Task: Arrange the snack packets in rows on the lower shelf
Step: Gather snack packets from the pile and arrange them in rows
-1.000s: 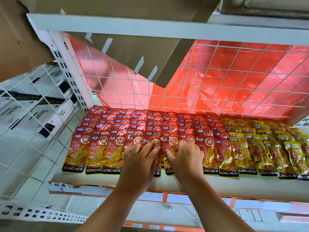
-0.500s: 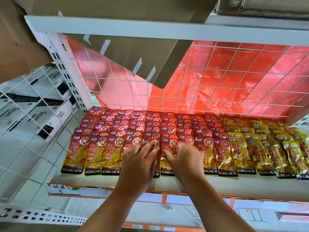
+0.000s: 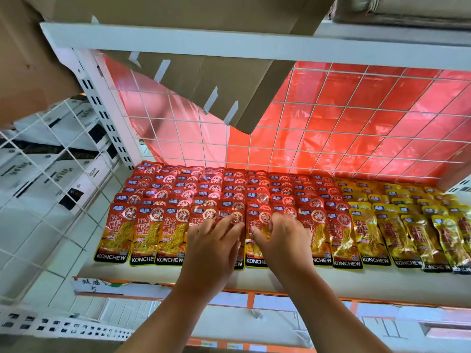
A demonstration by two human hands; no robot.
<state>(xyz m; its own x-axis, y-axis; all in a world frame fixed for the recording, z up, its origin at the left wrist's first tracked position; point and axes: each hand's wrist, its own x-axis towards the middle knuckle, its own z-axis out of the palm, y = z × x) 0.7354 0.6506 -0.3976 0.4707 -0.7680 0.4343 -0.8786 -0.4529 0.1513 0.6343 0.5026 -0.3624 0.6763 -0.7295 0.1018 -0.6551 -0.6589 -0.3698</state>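
Red snack packets (image 3: 163,233) lay in overlapping rows across the left and middle of the lower shelf (image 3: 153,275), with yellow snack packets (image 3: 397,233) in rows on the right. The left hand (image 3: 214,248) rested flat on the near row, fingers fairly straight and spread, holding nothing. Just to its right, the right hand (image 3: 283,243) had bent fingers on a near-row red packet; whether it pinched the packet could not be told. A wire grid (image 3: 331,146) stood at the far side.
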